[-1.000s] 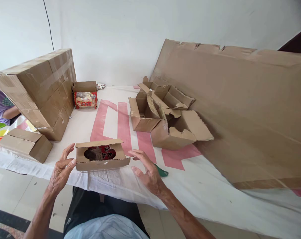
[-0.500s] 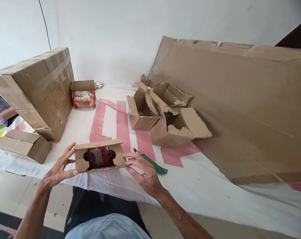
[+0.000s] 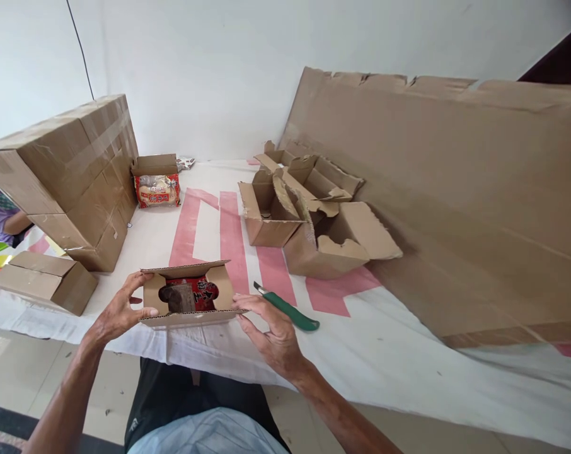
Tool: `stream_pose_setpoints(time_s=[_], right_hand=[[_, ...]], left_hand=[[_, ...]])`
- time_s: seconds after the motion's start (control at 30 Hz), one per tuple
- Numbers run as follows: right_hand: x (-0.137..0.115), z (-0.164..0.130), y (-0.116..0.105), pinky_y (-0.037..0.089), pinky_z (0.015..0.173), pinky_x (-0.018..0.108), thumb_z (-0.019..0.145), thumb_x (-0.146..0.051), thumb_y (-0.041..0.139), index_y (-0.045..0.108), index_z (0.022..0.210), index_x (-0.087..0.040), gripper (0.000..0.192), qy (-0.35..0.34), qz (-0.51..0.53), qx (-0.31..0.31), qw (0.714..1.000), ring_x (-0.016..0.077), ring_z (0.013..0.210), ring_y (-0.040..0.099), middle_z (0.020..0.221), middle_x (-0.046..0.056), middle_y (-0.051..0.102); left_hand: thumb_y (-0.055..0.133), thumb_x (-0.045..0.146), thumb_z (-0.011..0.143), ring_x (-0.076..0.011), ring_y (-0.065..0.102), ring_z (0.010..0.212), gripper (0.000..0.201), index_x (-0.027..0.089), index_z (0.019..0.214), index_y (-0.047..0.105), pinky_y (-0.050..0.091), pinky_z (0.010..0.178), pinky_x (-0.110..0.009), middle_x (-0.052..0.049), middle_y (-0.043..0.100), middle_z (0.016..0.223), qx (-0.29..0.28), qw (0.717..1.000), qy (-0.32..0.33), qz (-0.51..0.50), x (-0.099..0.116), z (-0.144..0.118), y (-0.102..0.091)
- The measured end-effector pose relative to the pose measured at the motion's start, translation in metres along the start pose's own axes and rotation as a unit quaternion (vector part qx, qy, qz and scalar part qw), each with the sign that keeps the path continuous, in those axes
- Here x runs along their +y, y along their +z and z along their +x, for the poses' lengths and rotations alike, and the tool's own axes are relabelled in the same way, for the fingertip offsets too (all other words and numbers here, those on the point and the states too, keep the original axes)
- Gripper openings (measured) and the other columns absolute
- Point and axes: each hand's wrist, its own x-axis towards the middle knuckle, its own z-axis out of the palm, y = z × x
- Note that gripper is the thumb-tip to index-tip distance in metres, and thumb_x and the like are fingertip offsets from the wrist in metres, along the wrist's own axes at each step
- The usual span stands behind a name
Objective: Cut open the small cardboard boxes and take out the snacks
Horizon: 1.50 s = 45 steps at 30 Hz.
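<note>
A small cardboard box (image 3: 191, 320) lies in front of me at the table's near edge, its long flaps standing up. Between its cut inner flaps shows a red printed packet (image 3: 193, 294). My left hand (image 3: 122, 309) grips the box's left end, thumb on the near flap and fingers on the far one. At the right end, my right hand (image 3: 269, 325) holds the near corner between thumb and fingers. Just beyond that hand a green-handled utility knife (image 3: 292, 310) lies on the cloth, its blade pointing up and left.
Stacked taped cartons (image 3: 77, 183) stand at left, with a closed small box (image 3: 46, 280) before them. A red snack packet (image 3: 157, 191) leans by an open box. Several torn open boxes (image 3: 326, 258) sit against a large cardboard sheet (image 3: 446, 208). Another person's arm (image 3: 17, 222) shows far left.
The box's long flaps have opened wider; the near one now leans toward me. More of the red packet shows inside. My hands stay at the two ends.
</note>
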Motion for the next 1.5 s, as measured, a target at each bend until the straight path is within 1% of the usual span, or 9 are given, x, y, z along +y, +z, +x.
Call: stream_pose_setpoints(time_s=[0.17, 0.33, 0.53, 0.67, 0.9, 1.0, 1.1, 1.27, 1.5], right_hand=[[-0.005, -0.003, -0.001, 0.066, 0.086, 0.041, 0.097, -0.006, 0.061, 0.067, 0.108, -0.028, 0.025, -0.071, -0.012, 0.002, 0.997, 0.0238, 0.098, 0.079, 0.100, 0.006, 0.079], [-0.001, -0.008, 0.004, 0.063, 0.074, 0.034, 0.092, 0.002, 0.059, 0.063, 0.104, -0.024, 0.029, -0.141, -0.047, 0.027, 0.989, 0.0201, 0.087, 0.074, 0.096, 0.007, 0.075], [-0.003, -0.002, 0.004, 0.061, 0.070, 0.034, 0.092, 0.001, 0.057, 0.059, 0.105, -0.025, 0.029, -0.121, -0.041, 0.009, 0.992, 0.0197, 0.081, 0.070, 0.091, 0.005, 0.071], [-0.004, 0.006, 0.001, 0.058, 0.068, 0.034, 0.094, -0.007, 0.064, 0.059, 0.105, -0.024, 0.021, -0.108, -0.038, -0.012, 0.993, 0.0195, 0.076, 0.066, 0.086, 0.003, 0.069], [-0.010, 0.019, -0.010, 0.057, 0.074, 0.033, 0.098, -0.012, 0.065, 0.061, 0.094, -0.023, 0.013, -0.086, -0.008, -0.087, 0.992, 0.0182, 0.076, 0.066, 0.083, 0.001, 0.070], [-0.015, 0.025, -0.017, 0.057, 0.074, 0.032, 0.099, -0.013, 0.066, 0.065, 0.098, -0.022, 0.010, -0.074, -0.030, -0.127, 0.989, 0.0182, 0.078, 0.068, 0.084, 0.001, 0.072], [-0.020, 0.031, -0.021, 0.057, 0.077, 0.031, 0.100, -0.013, 0.067, 0.069, 0.106, -0.020, 0.010, -0.097, -0.070, -0.154, 0.981, 0.0189, 0.084, 0.072, 0.091, 0.003, 0.076], [-0.024, 0.034, -0.015, 0.053, 0.070, 0.029, 0.102, -0.013, 0.064, 0.070, 0.090, -0.020, 0.015, -0.161, -0.154, -0.196, 0.955, 0.0163, 0.074, 0.068, 0.083, 0.002, 0.073], [-0.025, 0.023, -0.012, 0.047, 0.067, 0.027, 0.101, -0.007, 0.059, 0.068, 0.083, -0.019, 0.024, -0.185, -0.196, -0.185, 0.945, 0.0143, 0.072, 0.062, 0.079, 0.002, 0.070]], left_hand=[[0.090, 0.066, 0.069, -0.0411, 0.054, 0.143, 0.089, 0.031, 0.147, 0.063, 0.058, 0.101, -0.050, -0.014, 0.050, 0.160, -0.029, 0.999, 0.003, 0.035, 0.002, 0.000, -0.002], [0.091, 0.062, 0.071, -0.0396, 0.055, 0.142, 0.090, 0.030, 0.148, 0.057, 0.058, 0.102, -0.052, -0.015, 0.049, 0.160, -0.035, 0.997, 0.005, 0.072, 0.010, -0.001, -0.002], [0.090, 0.059, 0.075, -0.0385, 0.058, 0.140, 0.081, 0.032, 0.145, 0.059, 0.061, 0.101, -0.053, -0.013, 0.053, 0.156, -0.028, 0.992, 0.036, 0.117, 0.014, -0.001, -0.001], [0.087, 0.065, 0.078, -0.0407, 0.047, 0.151, 0.077, 0.032, 0.143, 0.063, 0.055, 0.113, -0.056, -0.014, 0.044, 0.165, -0.034, 0.988, 0.086, 0.123, 0.019, -0.001, 0.000], [0.086, 0.074, 0.074, -0.0434, 0.046, 0.151, 0.085, 0.033, 0.146, 0.063, 0.056, 0.111, -0.057, -0.014, 0.039, 0.167, -0.064, 0.993, 0.064, 0.071, 0.025, -0.003, -0.001], [0.087, 0.075, 0.072, -0.0447, 0.042, 0.154, 0.089, 0.034, 0.146, 0.063, 0.054, 0.114, -0.059, -0.014, 0.035, 0.170, -0.065, 0.994, 0.060, 0.065, 0.026, -0.005, -0.001], [0.087, 0.075, 0.072, -0.0453, 0.042, 0.154, 0.089, 0.033, 0.147, 0.062, 0.053, 0.115, -0.060, -0.015, 0.032, 0.171, -0.068, 0.995, 0.052, 0.059, 0.027, -0.006, -0.001], [0.089, 0.077, 0.067, -0.0462, 0.040, 0.154, 0.097, 0.031, 0.147, 0.062, 0.051, 0.117, -0.060, -0.016, 0.035, 0.168, -0.083, 0.994, 0.046, 0.047, 0.026, -0.005, 0.000], [0.091, 0.081, 0.058, -0.0482, 0.036, 0.155, 0.112, 0.028, 0.150, 0.057, 0.040, 0.124, -0.067, -0.017, 0.034, 0.167, -0.091, 0.993, 0.044, 0.067, 0.026, -0.005, 0.001]])
